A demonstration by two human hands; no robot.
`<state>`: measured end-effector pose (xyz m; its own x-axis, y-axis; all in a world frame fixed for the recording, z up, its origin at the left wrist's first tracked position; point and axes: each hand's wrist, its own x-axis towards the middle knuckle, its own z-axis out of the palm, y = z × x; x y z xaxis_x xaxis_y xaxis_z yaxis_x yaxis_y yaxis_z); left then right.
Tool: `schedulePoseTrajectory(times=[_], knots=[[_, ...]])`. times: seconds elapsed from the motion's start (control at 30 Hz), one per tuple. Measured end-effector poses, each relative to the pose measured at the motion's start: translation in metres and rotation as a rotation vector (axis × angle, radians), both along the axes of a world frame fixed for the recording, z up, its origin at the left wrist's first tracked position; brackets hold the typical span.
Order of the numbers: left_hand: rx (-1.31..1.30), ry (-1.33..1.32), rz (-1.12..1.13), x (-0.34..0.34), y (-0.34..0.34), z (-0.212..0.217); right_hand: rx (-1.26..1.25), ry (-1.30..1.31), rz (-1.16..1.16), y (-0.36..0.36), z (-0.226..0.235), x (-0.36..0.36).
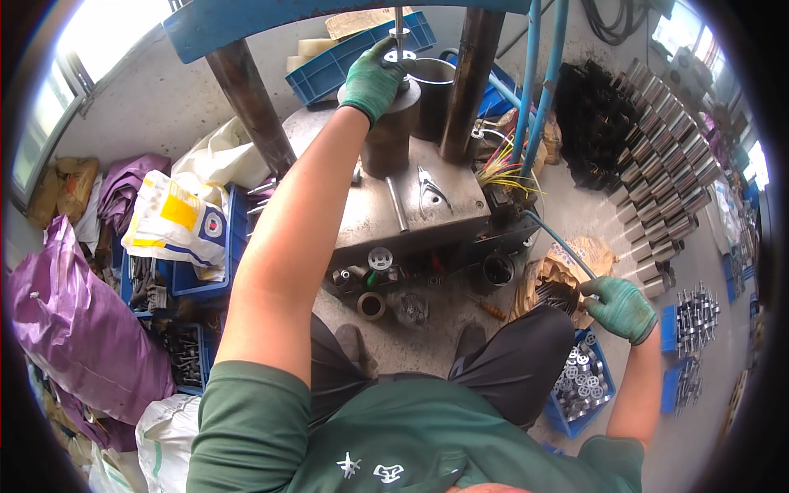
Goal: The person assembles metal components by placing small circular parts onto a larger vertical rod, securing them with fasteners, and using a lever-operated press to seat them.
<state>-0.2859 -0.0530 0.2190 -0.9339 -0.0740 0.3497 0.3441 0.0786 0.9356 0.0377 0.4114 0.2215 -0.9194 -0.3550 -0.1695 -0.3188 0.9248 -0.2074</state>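
Reaching up to about 12 o'clock, the person's left hand (374,80), in a green glove, was wrapped over a small round metal part (401,57) sitting on top of the dark steel cylinder (386,135) of the press. The fingers looked curled and pressed down around the part, with its rim peeking out just past the fingertips (388,48) on the 1 o'clock side. A thin vertical rod (399,20) ran up out of it.

That part was probably solid steel: small, stiff, heavier than it looks, likely a bit oily and slick, so not fragile at all. Best grip would be by the outer rim, pinched from the sides, with fingers kept off the top face under the rod.

The right hand (620,308), also gloved, was down at about 4 o'clock, closed in a fist around a thin blue hose or lever (559,240) running back toward the machine base plate (411,205). Just below it sat a blue bin (604,394) of similar shiny round pieces. Rows of metal tubes (666,164) were stacked out at 2 o'clock, purple bags (74,320) at 9 o'clock.
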Motion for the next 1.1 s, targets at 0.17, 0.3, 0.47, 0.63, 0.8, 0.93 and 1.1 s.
schedulePoseTrajectory(times=[0.17,0.3,0.47,0.63,0.8,0.93,1.1], knots=[[-0.075,0.047,0.058,-0.004,-0.004,-0.004,0.124,-0.169,0.007,-0.008,-0.006,0.007],[-0.084,0.064,0.050,-0.005,-0.004,-0.005,0.010,-0.074,-0.041,-0.007,0.002,0.004],[0.017,0.027,-0.010,0.000,-0.002,-0.002,0.051,-0.091,-0.032,-0.008,0.001,0.006],[-0.066,0.077,0.030,0.005,-0.003,0.004,-0.038,0.067,0.024,-0.004,0.007,0.003],[-0.039,0.024,0.008,0.021,0.000,0.015,-0.400,0.673,-0.166,-0.001,0.023,-0.044],[-0.004,0.013,-0.008,0.021,0.000,0.017,-0.553,0.956,-0.103,0.003,0.056,-0.117],[0.034,0.010,-0.026,0.017,0.001,0.015,-0.418,0.964,-0.200,0.002,0.077,-0.156]])
